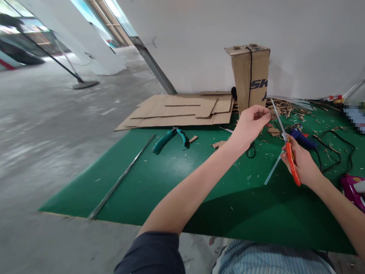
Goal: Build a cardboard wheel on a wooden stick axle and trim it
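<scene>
Our left hand (251, 124) pinches a small cardboard piece (272, 112) between thumb and fingers, right at the scissor blades. Our right hand (301, 162) is wrapped round the orange-handled scissors (293, 164) — blades pointing to eleven o'clock. A translucent strip (272, 170) slants by that hand at eight o'clock, and the blue glue gun (303, 139) lies just beyond it at twelve. From our left hand, the upright cardboard box (259, 77) stands at twelve, teal-handled pliers (166, 141) lie near nine, and thin rods (121, 179) at eight, all on the green tabletop (169, 184).
</scene>
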`<state>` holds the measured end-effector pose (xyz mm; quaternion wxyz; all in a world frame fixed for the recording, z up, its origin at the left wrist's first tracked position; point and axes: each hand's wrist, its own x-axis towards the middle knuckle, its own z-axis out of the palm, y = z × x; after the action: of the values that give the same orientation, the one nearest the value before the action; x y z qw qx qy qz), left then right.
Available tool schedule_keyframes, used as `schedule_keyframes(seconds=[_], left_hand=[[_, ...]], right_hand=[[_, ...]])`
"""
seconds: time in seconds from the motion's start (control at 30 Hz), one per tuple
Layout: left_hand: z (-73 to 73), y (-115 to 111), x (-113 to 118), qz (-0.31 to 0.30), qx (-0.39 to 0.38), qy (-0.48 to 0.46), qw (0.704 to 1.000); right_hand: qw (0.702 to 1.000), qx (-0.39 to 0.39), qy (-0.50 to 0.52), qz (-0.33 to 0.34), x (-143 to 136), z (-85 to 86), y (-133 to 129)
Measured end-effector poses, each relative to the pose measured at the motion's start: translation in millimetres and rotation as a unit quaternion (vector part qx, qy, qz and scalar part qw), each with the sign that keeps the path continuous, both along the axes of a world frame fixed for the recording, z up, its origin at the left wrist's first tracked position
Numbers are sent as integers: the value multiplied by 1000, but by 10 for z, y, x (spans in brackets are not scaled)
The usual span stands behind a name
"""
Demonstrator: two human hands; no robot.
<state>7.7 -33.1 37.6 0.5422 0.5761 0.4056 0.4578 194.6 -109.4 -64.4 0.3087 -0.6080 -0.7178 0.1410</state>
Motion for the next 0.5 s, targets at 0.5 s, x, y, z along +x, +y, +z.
schedule_keyframes(seconds=[0.5], left_hand=[[-57,66,-13,12,24,18,999]], right_hand=[[1000,9,-11,-9,-2,-4,-6]])
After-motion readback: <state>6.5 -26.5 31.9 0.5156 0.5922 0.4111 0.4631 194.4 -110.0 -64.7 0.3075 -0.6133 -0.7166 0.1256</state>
